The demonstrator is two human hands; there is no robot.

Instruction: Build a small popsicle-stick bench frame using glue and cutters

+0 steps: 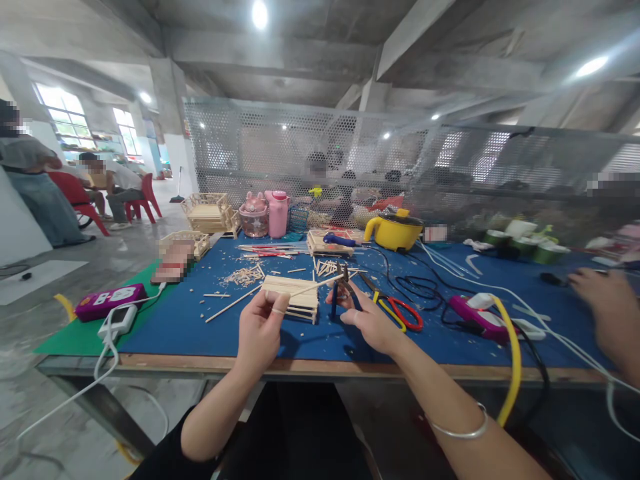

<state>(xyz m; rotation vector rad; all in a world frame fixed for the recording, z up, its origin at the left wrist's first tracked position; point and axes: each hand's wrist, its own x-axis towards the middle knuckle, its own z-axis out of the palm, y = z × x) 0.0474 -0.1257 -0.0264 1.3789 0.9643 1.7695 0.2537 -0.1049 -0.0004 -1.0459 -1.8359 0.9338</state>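
Between the fingers of my left hand (263, 327) is a thin wooden stick (313, 287), pinched and slanting up to the right. Its far end meets the jaws of dark-handled pliers (344, 285). My right hand (367, 319) is wrapped around the handles of those pliers. Just beyond my left hand a small slatted wooden frame (293, 287) rests on the blue table covering. Scissors with red and yellow handles (400, 313) lie to the right of my right hand. Loose sticks and offcuts (244, 275) are scattered past the frame.
At the back stand wooden crates (207, 212), a pink bottle (279, 213) and a yellow pot (397, 230). Purple power strips (111, 301) sit at left and right, with cables across the right side. A co-worker's hand (593, 288) is at far right. A mesh screen (300, 147) rises behind.
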